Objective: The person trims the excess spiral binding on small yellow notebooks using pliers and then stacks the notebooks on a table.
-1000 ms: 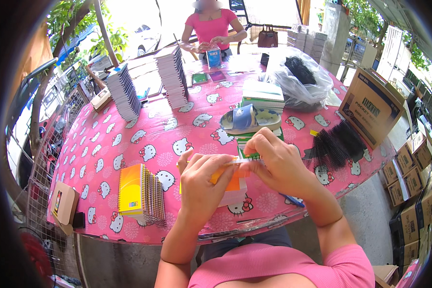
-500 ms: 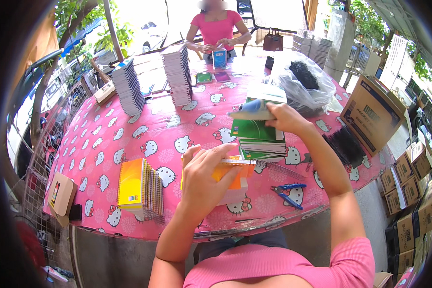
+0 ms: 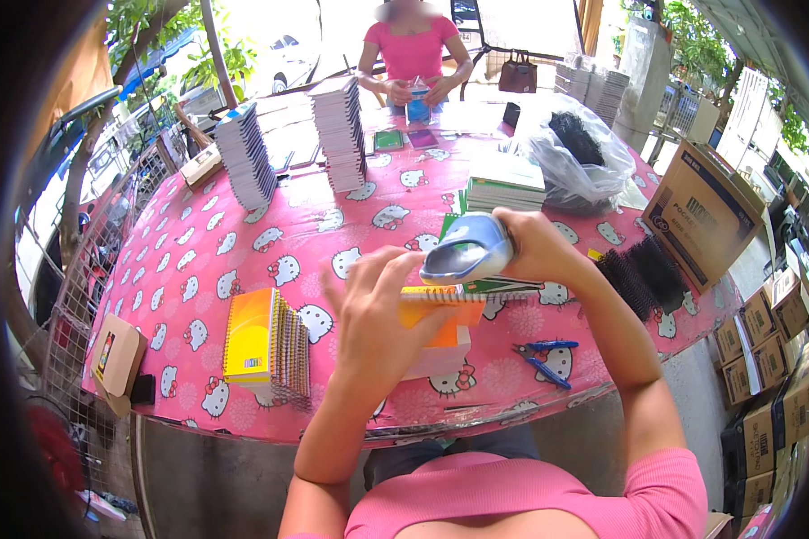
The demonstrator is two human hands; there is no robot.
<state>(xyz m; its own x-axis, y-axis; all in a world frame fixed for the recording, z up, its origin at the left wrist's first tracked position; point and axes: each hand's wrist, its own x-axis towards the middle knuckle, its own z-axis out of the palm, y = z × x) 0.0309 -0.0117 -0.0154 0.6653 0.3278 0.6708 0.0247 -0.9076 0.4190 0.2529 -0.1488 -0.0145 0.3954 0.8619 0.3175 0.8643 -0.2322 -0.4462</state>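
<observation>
My left hand (image 3: 377, 310) grips an orange notebook (image 3: 454, 328) along its upper edge, thumb in front and fingers behind. Out of that edge to the right runs a thin dark spiral binding coil (image 3: 512, 297). In my right hand (image 3: 535, 244) is a blue and white rubber clog (image 3: 472, 250), held just above the notebook's bound edge; whether it touches the coil I cannot tell. Behind the clog, a stack of green notebooks (image 3: 505, 190) is partly hidden. Blue-handled pliers (image 3: 548, 359) lie to the right of the orange notebook.
Yellow spiral notebooks (image 3: 252, 337) are stacked at left. Two tall notebook stacks (image 3: 337, 135) stand farther back. At right are black coils (image 3: 643, 278), a cardboard box (image 3: 703, 216) and a plastic bag (image 3: 593, 171). Across the table, another person (image 3: 412, 63) handles a blue notebook.
My right hand has brought the clog from over the green notebooks nearer, to the orange notebook's edge. The coil, earlier slanting down to the right, now extends nearly level from that edge.
</observation>
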